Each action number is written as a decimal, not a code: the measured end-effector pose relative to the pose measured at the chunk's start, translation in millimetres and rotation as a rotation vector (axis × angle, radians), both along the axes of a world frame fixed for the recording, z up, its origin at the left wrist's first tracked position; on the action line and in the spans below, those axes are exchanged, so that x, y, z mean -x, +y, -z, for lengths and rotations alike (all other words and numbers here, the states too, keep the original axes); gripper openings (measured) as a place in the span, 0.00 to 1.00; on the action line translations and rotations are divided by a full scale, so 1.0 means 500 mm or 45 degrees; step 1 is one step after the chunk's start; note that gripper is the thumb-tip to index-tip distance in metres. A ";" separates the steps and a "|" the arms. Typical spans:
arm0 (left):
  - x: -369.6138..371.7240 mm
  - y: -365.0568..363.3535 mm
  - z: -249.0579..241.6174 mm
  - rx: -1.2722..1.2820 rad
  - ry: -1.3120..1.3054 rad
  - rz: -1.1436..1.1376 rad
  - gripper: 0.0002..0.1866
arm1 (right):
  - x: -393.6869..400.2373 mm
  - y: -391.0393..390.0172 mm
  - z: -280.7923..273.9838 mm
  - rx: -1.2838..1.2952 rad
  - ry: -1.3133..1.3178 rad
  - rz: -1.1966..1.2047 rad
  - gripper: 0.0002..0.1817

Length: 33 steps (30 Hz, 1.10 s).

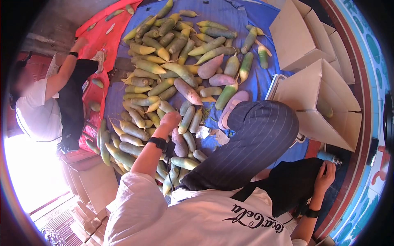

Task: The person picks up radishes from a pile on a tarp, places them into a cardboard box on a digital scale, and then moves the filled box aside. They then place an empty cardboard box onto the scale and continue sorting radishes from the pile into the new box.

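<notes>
Head view, looking down over my own knee in dark pinstriped cloth (258, 139).

My left hand (170, 119) is stretched out over the heap of long green-and-cream radishes (164, 69), palm down. Its fingers are curled over the radishes near the heap's near edge. I cannot tell whether it has closed on one or merely rests there. A black wrist strap (158, 143) marks that arm.

My right hand (326, 175) lies well apart from the heap, at the right. Its fingers are bent against a black piece of fabric (293, 184), just beside a blue-grey cylinder (328, 156). I cannot make out a firm grip.

The radishes, a few purple ones (210, 67) among them, cover most of the blue tarpaulin (230, 16) on the floor. Some strays lie on the red sheet (102, 37) at its left edge.

The open cardboard box (328, 119) at the tarpaulin's right edge shows a single green radish (324, 107) inside. The boxes behind it (295, 37) show nothing I can see.

A second person in a white top (39, 110) sits at the left.

I judge the work early, since nearly all the radishes are still in the heap.
</notes>
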<state>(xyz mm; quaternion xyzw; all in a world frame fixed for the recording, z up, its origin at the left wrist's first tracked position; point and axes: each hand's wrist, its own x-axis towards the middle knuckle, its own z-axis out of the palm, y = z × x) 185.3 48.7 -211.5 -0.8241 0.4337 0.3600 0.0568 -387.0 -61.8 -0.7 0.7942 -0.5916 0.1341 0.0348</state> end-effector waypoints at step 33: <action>0.025 -0.076 0.168 0.084 -0.065 -0.653 0.29 | -0.029 -0.021 -0.006 -0.067 0.016 0.022 0.04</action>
